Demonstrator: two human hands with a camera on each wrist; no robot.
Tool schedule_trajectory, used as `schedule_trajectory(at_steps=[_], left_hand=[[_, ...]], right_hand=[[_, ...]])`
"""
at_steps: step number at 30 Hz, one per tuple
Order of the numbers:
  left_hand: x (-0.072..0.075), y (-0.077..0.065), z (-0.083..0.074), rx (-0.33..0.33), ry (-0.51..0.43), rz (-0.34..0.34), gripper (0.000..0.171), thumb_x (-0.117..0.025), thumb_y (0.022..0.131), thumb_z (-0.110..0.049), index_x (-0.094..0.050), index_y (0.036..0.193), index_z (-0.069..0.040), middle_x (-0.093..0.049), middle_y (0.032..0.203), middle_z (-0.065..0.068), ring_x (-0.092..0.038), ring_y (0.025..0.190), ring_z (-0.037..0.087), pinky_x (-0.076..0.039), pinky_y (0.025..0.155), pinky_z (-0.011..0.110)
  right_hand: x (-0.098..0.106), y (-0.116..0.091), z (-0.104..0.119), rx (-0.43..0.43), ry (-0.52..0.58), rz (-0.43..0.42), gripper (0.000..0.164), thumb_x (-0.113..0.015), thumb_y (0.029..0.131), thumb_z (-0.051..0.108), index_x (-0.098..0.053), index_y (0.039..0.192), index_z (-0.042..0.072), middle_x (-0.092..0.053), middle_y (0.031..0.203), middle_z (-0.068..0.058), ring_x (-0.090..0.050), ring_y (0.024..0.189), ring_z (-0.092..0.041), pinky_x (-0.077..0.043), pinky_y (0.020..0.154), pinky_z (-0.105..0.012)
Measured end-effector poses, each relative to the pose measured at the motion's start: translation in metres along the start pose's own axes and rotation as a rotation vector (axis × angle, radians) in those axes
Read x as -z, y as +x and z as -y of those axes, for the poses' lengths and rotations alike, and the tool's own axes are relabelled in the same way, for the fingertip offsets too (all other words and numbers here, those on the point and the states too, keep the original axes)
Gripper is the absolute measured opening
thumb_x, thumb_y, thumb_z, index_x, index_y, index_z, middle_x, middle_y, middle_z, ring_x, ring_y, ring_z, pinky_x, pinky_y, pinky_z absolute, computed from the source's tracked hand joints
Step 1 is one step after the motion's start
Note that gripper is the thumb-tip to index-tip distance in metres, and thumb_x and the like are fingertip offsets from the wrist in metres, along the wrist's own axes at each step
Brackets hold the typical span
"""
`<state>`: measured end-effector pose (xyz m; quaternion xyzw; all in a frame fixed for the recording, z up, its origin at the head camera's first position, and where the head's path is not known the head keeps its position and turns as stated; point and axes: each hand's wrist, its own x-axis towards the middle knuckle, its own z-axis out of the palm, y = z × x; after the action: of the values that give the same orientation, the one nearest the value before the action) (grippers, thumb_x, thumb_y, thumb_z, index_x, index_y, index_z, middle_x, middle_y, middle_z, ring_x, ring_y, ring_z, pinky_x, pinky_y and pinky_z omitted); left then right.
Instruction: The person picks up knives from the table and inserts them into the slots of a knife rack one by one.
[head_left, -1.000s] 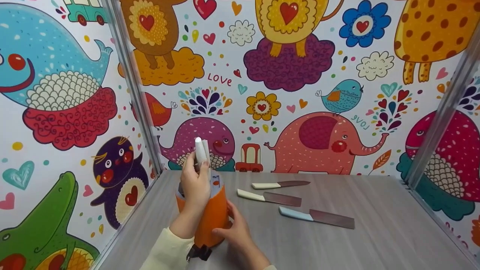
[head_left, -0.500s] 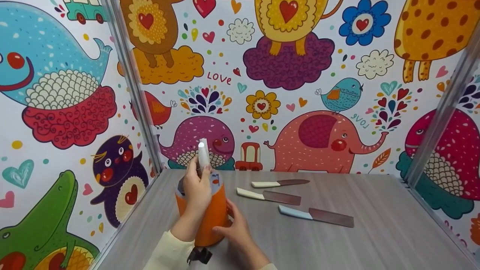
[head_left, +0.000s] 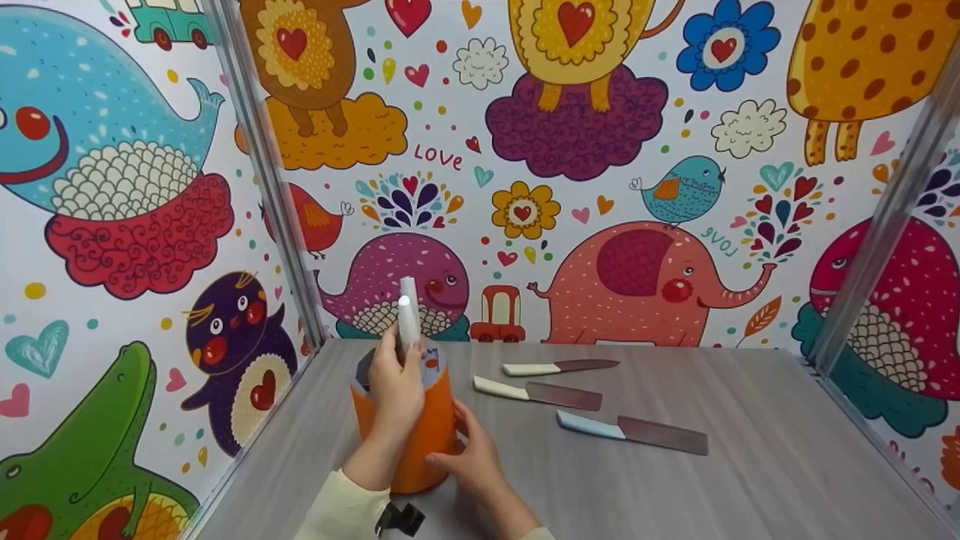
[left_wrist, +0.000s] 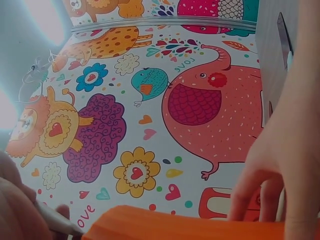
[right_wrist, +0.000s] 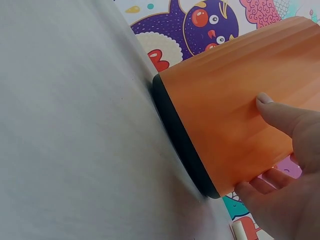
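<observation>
Orange holder (head_left: 424,442) stands upright on the grey tabletop (head_left: 637,502), directly left of the right hand (head_left: 476,454), dark base down. Right hand: thumb on the near face, fingers curled round the far side, low on the body.

Left hand (head_left: 396,382): at the holder's top, wrist crossing in front of its face. Fingers and thumb pinched on a white handle (head_left: 409,322), which rises out of the grip, long axis close to vertical. Second white handle (head_left: 407,286) just behind the first, also upright. Whatever lies below the pinch is hidden by the hand; cannot tell how deep it sits.

Relation that matters, as I judge it: handle axis against holder axis. Both run nearly upright, the grip over the opening, so any shift would be mostly up or down. Left hand nearer the top, right hand nearer the base.

Right of the right hand, well apart: light-blue-handled cleaver (head_left: 634,433). Beyond the right hand, farther out: cream-handled cleaver (head_left: 536,394), then slim cream-handled knife (head_left: 562,368). Grip ends face the hands, blades away.
</observation>
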<state>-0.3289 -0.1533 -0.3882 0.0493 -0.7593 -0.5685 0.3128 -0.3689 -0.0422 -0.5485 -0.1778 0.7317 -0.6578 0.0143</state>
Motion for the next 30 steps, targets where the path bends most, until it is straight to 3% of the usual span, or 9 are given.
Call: schedule_trajectory(at_steps=[5,12,20,23,26,28,30], left_hand=[[-0.001,-0.002,0.003,0.033,0.041,0.013,0.04,-0.054,0.102,-0.02,-0.048,0.141,-0.01,-0.06,0.126,0.013,-0.057,0.11,0.03,-0.048,0.105,0.052],[0.001,-0.003,0.001,0.019,0.088,0.032,0.038,-0.053,0.103,-0.019,-0.049,0.139,-0.01,-0.061,0.112,0.011,-0.056,0.101,0.027,-0.051,0.095,0.046],[0.002,-0.001,0.005,0.008,0.159,0.066,0.039,-0.052,0.103,-0.018,-0.048,0.14,-0.007,-0.062,0.116,0.012,-0.057,0.103,0.028,-0.05,0.1,0.051],[0.001,-0.002,0.006,-0.001,0.152,0.034,0.04,-0.056,0.101,-0.017,-0.049,0.139,-0.007,-0.061,0.122,0.013,-0.059,0.106,0.029,-0.05,0.101,0.051],[0.0,-0.005,0.009,-0.029,0.078,-0.021,0.046,-0.06,0.099,-0.016,-0.045,0.142,-0.007,-0.058,0.129,0.014,-0.058,0.113,0.029,-0.05,0.103,0.049],[0.0,-0.01,0.013,-0.083,0.02,-0.067,0.051,-0.06,0.099,-0.015,-0.04,0.145,-0.007,-0.053,0.134,0.015,-0.055,0.12,0.029,-0.047,0.107,0.048],[0.002,-0.015,0.022,-0.184,0.015,-0.141,0.055,-0.061,0.098,-0.017,-0.038,0.146,-0.006,-0.05,0.135,0.016,-0.052,0.123,0.03,-0.046,0.108,0.048]], right_hand=[[0.0,0.0,0.001,-0.004,0.006,-0.002,0.097,-0.091,0.068,0.018,-0.039,0.151,0.019,-0.05,0.149,-0.008,-0.046,0.138,-0.031,-0.037,0.113,-0.055],[0.0,0.001,0.002,-0.017,0.005,0.001,0.098,-0.09,0.068,0.018,-0.039,0.151,0.021,-0.05,0.149,-0.007,-0.045,0.14,-0.031,-0.036,0.114,-0.055],[0.0,0.001,0.0,-0.013,-0.007,-0.006,0.096,-0.091,0.067,0.016,-0.041,0.15,0.019,-0.051,0.148,-0.008,-0.047,0.138,-0.031,-0.038,0.113,-0.054],[0.0,0.0,0.0,-0.018,-0.009,-0.005,0.095,-0.09,0.068,0.015,-0.041,0.15,0.018,-0.051,0.148,-0.009,-0.047,0.138,-0.032,-0.037,0.113,-0.055],[0.0,0.0,0.0,-0.023,-0.012,-0.007,0.095,-0.09,0.069,0.017,-0.041,0.149,0.019,-0.05,0.148,-0.009,-0.047,0.138,-0.032,-0.037,0.113,-0.056],[0.0,0.0,0.0,-0.028,-0.011,-0.01,0.095,-0.09,0.069,0.018,-0.041,0.149,0.02,-0.051,0.148,-0.009,-0.046,0.138,-0.032,-0.036,0.113,-0.055],[-0.001,-0.001,-0.002,-0.024,-0.009,-0.012,0.095,-0.09,0.068,0.017,-0.041,0.149,0.02,-0.051,0.148,-0.009,-0.047,0.137,-0.033,-0.037,0.113,-0.056]])
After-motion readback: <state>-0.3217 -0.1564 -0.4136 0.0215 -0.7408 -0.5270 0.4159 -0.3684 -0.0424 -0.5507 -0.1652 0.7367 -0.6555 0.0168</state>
